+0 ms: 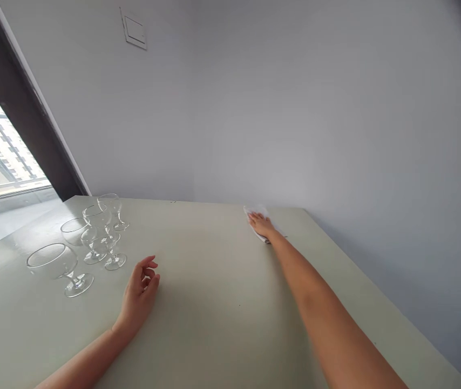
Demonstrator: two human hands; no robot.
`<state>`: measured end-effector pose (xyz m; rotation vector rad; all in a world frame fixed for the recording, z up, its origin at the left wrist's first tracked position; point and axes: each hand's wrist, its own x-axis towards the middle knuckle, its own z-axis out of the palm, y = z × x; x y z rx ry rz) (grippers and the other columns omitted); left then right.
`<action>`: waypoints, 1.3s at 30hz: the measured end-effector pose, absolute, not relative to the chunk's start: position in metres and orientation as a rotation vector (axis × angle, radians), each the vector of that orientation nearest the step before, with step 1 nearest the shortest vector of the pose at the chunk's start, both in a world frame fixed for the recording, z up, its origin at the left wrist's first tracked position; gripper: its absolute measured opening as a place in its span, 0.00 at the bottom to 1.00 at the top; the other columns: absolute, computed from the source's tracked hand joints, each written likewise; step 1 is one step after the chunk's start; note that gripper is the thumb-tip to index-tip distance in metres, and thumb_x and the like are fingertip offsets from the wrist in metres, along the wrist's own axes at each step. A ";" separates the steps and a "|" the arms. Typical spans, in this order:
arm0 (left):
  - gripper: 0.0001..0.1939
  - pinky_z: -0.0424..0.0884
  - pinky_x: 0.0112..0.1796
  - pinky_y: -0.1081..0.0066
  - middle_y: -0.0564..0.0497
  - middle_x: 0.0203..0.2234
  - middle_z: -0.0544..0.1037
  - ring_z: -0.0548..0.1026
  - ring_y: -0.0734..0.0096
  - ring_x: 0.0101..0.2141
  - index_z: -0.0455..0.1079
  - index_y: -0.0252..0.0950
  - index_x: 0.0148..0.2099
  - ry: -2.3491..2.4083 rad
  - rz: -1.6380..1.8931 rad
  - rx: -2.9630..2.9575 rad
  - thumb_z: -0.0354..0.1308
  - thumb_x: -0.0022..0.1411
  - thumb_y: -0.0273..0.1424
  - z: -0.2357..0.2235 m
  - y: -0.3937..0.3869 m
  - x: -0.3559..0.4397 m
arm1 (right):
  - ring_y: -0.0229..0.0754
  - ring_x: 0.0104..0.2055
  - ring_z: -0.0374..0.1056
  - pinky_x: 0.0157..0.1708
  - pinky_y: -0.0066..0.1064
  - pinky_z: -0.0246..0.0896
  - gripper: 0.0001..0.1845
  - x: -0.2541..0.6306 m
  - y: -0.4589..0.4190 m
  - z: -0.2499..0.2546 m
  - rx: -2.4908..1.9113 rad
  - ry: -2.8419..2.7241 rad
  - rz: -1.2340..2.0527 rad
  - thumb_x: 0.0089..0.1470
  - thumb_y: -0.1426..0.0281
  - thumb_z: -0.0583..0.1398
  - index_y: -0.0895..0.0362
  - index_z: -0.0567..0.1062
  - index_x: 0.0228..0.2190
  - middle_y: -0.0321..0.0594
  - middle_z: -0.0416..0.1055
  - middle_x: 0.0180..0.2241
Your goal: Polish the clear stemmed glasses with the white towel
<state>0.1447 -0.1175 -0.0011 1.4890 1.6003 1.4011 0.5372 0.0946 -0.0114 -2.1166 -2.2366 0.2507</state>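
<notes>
Far across the pale table, near its back edge, my right hand (260, 224) presses a white cloth (265, 237) against the surface. Its fingers lie over the cloth, which sticks out around them. My left hand (141, 286) rests on its side at the left of the table, fingers loosely bent and apart, holding nothing. Several clear stemmed glasses stand in a group to the left of that hand. The nearest glass (54, 263) is at the front of the group, and another glass (110, 204) stands at the back.
The table (198, 302) meets a plain grey wall (295, 108) at the back and along the right. A switch plate (134, 31) is on the wall at upper left. Beside it, a dark frame (24, 92) borders a window with buildings outside.
</notes>
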 end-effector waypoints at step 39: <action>0.19 0.65 0.29 0.72 0.52 0.35 0.69 0.67 0.75 0.27 0.60 0.41 0.47 1.607 1.341 1.391 0.51 0.51 0.33 -0.002 -0.112 0.145 | 0.49 0.63 0.36 0.59 0.41 0.34 0.27 0.302 -0.122 -0.002 -1.241 -2.652 0.254 0.60 0.62 0.43 0.59 0.54 0.58 0.45 0.46 0.61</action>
